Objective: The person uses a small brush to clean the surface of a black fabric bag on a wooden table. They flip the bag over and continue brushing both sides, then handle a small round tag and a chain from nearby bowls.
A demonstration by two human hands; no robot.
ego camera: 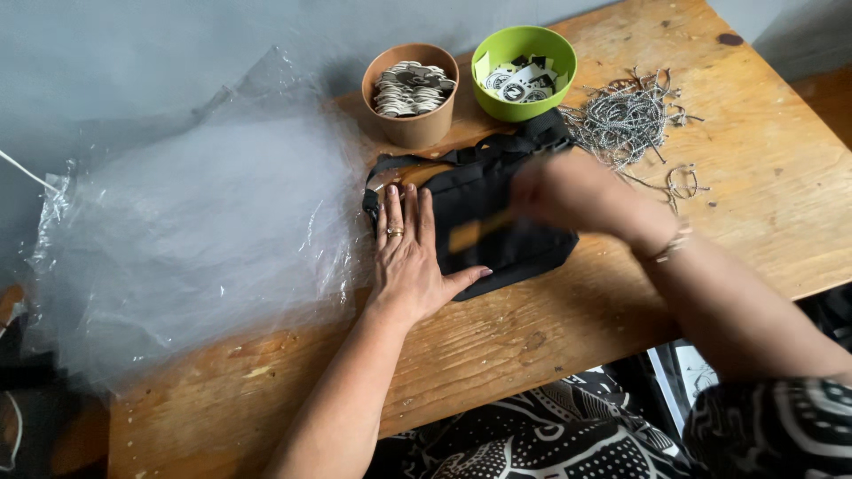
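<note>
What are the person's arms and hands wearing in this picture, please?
Both forearms are bare, with no sleeves in view. The left hand has a gold-coloured ring on one finger. The right hand, blurred, has a thin light bracelet at the wrist. No gloves.

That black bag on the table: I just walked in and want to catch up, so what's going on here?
A person is handling a small black bag lying flat on a wooden table. The left hand presses flat on the bag's left end, while the right hand, blurred with motion, is over its top. Behind the bag stand a brown cup of tags and a green bowl of labels, with a pile of speckled cords to the right and clear plastic sheeting to the left.
</note>
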